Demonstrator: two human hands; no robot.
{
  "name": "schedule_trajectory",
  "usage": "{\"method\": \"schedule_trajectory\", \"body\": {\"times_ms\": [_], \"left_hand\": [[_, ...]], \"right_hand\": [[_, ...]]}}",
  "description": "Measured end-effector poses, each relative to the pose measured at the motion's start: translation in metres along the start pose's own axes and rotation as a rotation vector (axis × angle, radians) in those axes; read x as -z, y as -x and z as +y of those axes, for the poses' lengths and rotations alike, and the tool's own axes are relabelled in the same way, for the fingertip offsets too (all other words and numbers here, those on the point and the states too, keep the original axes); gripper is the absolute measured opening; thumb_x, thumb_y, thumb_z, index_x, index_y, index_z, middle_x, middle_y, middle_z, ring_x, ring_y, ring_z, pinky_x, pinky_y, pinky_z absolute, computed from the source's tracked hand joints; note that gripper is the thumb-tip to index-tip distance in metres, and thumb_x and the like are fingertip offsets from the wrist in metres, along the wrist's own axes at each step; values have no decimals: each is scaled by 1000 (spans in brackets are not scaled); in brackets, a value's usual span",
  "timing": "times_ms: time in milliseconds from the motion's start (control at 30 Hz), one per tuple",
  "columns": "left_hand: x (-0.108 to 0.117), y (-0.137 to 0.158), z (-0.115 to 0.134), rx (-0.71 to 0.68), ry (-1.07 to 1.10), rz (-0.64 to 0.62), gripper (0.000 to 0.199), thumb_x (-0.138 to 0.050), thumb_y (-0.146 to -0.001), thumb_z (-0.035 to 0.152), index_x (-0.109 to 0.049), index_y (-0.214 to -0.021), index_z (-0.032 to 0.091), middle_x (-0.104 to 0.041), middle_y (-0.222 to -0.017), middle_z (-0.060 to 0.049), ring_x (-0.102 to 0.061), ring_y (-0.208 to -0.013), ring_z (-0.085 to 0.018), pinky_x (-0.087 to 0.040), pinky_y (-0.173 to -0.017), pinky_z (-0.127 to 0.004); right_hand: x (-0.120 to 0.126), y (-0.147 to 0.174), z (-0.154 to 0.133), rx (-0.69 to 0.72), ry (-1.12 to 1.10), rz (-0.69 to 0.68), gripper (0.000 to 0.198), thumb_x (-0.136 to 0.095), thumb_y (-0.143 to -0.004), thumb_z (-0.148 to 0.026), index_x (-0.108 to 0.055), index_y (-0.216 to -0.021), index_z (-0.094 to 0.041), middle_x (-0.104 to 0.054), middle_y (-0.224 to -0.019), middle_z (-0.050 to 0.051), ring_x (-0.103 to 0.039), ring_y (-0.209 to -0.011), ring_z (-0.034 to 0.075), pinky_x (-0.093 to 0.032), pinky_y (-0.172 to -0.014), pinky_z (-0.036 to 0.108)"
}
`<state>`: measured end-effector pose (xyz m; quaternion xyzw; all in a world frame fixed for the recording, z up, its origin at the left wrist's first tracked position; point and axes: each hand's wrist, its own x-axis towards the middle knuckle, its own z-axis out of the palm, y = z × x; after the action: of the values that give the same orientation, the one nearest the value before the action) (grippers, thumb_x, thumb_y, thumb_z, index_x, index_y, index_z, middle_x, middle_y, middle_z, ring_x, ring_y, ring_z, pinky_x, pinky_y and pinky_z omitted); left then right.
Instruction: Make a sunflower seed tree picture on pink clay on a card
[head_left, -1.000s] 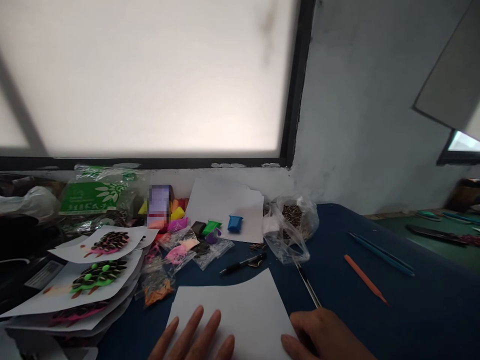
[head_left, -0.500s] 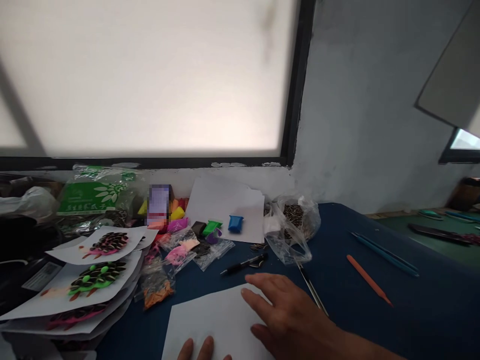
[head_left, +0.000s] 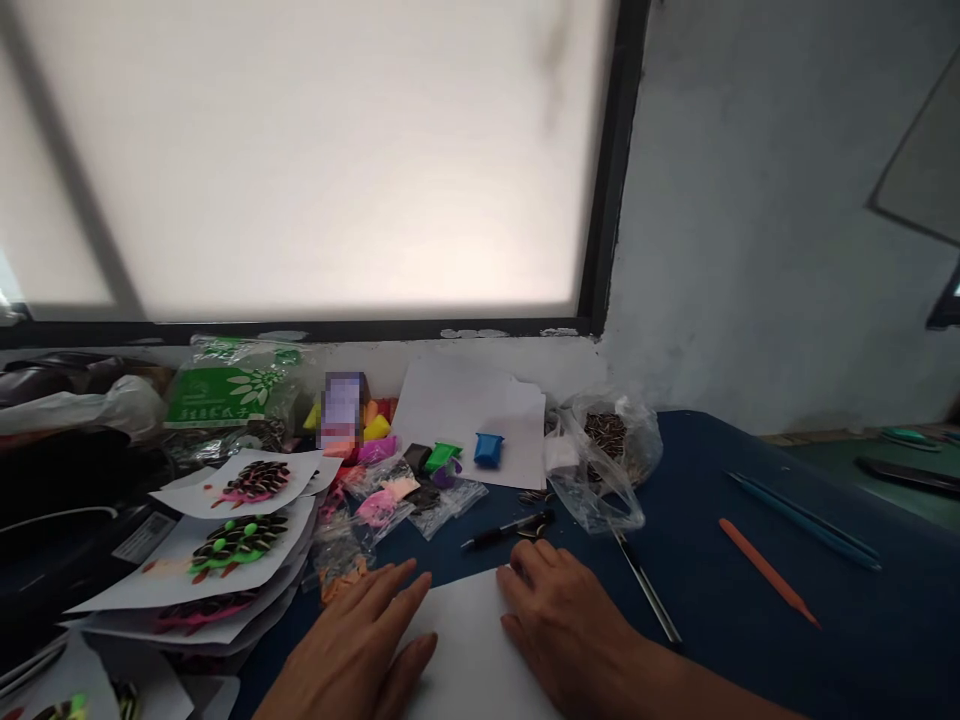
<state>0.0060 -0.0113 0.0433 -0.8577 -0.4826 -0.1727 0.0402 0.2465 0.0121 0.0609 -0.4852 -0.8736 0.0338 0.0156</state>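
A white sheet of paper (head_left: 465,640) lies on the blue tabletop in front of me, running out of the bottom of the view. My left hand (head_left: 352,645) rests over its left edge, open, with the fingers stretched and the thumb apart on the paper. At the upper right corner, my right hand (head_left: 562,615) has its fingers curled at the edge and its thumb against the sheet. A black pen (head_left: 506,530) lies just beyond the paper. To the right of my right hand is a slim metallic pen-like stick (head_left: 649,588).
Left stands a stack of sheets with seed-and-clay hedgehogs (head_left: 247,540). Behind are clay packets, including a blue packet (head_left: 488,450), a green seed bag (head_left: 225,390) and a clear bag of seeds (head_left: 607,440). An orange tool (head_left: 769,570) and blue tweezers-like tool (head_left: 802,520) lie right.
My left hand has come further into view, up onto the paper's left edge. My right hand's fingers have curled in at the corner. The view has turned slightly left.
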Motion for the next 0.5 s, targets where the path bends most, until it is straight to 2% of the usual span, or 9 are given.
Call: {"method": "schedule_trajectory", "body": {"times_ms": [133,267,367,500], "left_hand": [[0,-13,7,97,17,-200,45,-51,-93,30,-66,-133,17,-66,-136,-12,-63,-121,-31,-49,-102,-37],[4,-22,15,174,65,-290,38,-51,-86,23,-71,-119,21,-69,-116,-10,-66,-106,-30,-50,-89,-39],[7,-28,13,258,113,-314,27,-53,-83,24,-70,-104,21,-66,-108,-9,-64,-100,-29,-46,-84,-39],[7,-31,7,323,217,-299,24,-56,-79,28,-65,-99,21,-64,-106,-8,-61,-102,-29,-42,-86,-40]], "right_hand": [[-1,2,3,-9,24,-35,31,-53,-95,-11,-66,-123,-8,-60,-132,22,-58,-116,37,-49,-96,51],[8,4,7,-39,-35,-62,32,-51,-96,-12,-64,-126,-9,-60,-132,21,-57,-118,37,-46,-99,53],[18,2,14,-49,-113,-56,30,-57,-95,-19,-66,-122,-10,-60,-127,20,-56,-116,37,-44,-99,52],[28,-2,28,-74,-268,-60,33,-64,-91,-25,-65,-122,-12,-59,-124,17,-53,-117,34,-42,-99,47]]}}
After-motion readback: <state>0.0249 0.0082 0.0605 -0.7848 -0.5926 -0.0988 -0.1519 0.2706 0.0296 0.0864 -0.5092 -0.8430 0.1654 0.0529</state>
